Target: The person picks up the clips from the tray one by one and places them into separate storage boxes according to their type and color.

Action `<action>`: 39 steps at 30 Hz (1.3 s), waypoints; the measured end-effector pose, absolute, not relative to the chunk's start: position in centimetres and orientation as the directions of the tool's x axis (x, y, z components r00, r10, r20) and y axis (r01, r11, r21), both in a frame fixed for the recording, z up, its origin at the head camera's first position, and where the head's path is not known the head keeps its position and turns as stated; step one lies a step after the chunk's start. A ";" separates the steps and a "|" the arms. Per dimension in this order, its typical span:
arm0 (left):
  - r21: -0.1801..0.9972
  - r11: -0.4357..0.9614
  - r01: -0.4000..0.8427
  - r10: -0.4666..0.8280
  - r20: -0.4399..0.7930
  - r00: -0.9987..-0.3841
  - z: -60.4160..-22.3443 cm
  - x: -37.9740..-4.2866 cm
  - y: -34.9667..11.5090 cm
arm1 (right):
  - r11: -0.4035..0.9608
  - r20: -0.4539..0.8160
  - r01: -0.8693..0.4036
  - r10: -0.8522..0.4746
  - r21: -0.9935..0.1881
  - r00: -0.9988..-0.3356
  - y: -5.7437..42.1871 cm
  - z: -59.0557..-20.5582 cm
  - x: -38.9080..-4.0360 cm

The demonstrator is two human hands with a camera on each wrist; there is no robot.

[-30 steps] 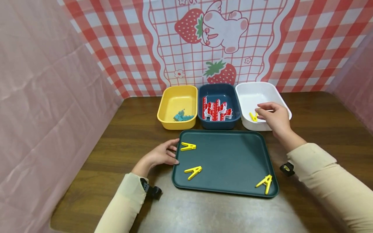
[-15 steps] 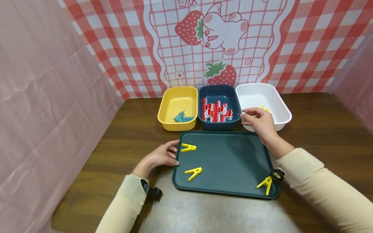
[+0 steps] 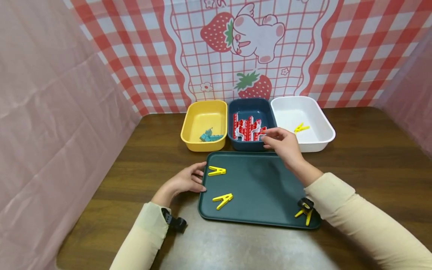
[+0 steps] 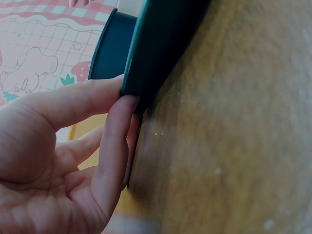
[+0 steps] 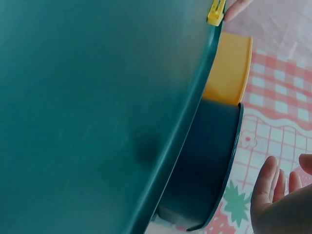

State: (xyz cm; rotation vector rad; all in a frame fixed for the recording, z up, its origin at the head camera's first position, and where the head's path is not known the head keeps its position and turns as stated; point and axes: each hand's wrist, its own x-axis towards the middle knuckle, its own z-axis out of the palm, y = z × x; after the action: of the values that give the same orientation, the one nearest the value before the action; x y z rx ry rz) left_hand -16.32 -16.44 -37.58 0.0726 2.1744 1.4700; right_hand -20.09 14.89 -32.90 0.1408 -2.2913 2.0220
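Observation:
My left hand (image 3: 185, 180) touches the left rim of the dark green tray (image 3: 260, 183) with thumb and fingertips spread, also seen in the left wrist view as a hand (image 4: 73, 141) at the edge. A yellow clothes peg (image 3: 217, 171) and another yellow peg (image 3: 223, 201) lie on the tray's left side. A third yellow peg (image 3: 308, 218) at the lower right corner is partly hidden by the wrist camera. My right hand (image 3: 285, 146), holding nothing, hovers by the front right of the dark blue bin (image 3: 251, 146). Red-and-white wrapped pieces (image 3: 248, 129) lie inside that bin.
A yellow bin (image 3: 202, 112) with teal pieces (image 3: 210, 135) stands left of the blue bin. To its right, a white bin (image 3: 317, 142) contains a yellow peg (image 3: 301, 128). A checked cloth (image 3: 135, 56) hangs behind.
My right hand has moved left, from over the white bin to the blue bin's front right. The peg in the white bin is now uncovered. My left hand keeps its place on the tray rim.

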 end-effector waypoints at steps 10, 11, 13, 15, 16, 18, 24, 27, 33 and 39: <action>0.878 0.417 -0.234 0.311 -0.380 -0.871 -37.4 -16.2 -16.6 | 0.217 0.115 -0.124 -0.056 -0.968 -0.992 11.9 -32.5 -20.4; 0.878 0.416 -0.238 0.308 -0.382 -0.871 -37.4 -16.2 -16.6 | 0.223 0.113 -0.124 -0.060 -0.967 -0.992 11.6 -32.6 -20.4; 0.876 0.414 -0.248 0.299 -0.388 -0.872 -37.4 -16.2 -16.6 | 0.238 0.109 -0.123 -0.070 -0.963 -0.992 11.0 -32.6 -20.4; 0.876 0.413 -0.251 0.296 -0.390 -0.872 -37.4 -16.2 -16.6 | 0.246 0.109 -0.127 -0.084 -0.961 -0.990 10.4 -32.7 -20.3; 0.875 0.411 -0.257 0.291 -0.392 -0.872 -37.4 -16.2 -16.5 | 0.253 0.111 -0.131 -0.089 -0.959 -0.990 10.1 -32.7 -20.3; 0.875 0.408 -0.260 0.288 -0.394 -0.873 -37.4 -16.2 -16.5 | 0.271 0.118 -0.140 -0.097 -0.952 -0.988 9.6 -32.8 -20.1; 0.879 0.404 -0.254 0.294 -0.388 -0.874 -37.4 -16.1 -16.5 | 0.303 0.134 -0.172 -0.141 -0.937 -0.981 8.2 -33.1 -20.0; 0.876 0.408 -0.258 0.288 -0.391 -0.874 -37.4 -16.2 -16.5 | 0.301 0.137 -0.184 -0.171 -0.936 -0.976 7.5 -33.5 -20.0; 0.874 0.415 -0.253 0.300 -0.394 -0.869 -37.5 -16.3 -16.5 | 0.355 0.137 -0.228 -0.264 -0.907 -0.955 6.3 -34.6 -20.0; 0.880 0.404 -0.249 0.323 -0.392 -0.861 -37.4 -16.4 -16.5 | 0.448 0.063 -0.294 -0.462 -0.844 -0.885 5.6 -35.0 -20.1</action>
State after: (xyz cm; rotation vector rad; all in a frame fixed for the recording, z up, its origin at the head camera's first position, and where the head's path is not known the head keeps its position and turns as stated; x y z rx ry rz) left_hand -16.43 -16.54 -37.42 0.0629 2.1528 1.4763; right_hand -20.06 5.61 -35.00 0.7442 -2.8197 1.5840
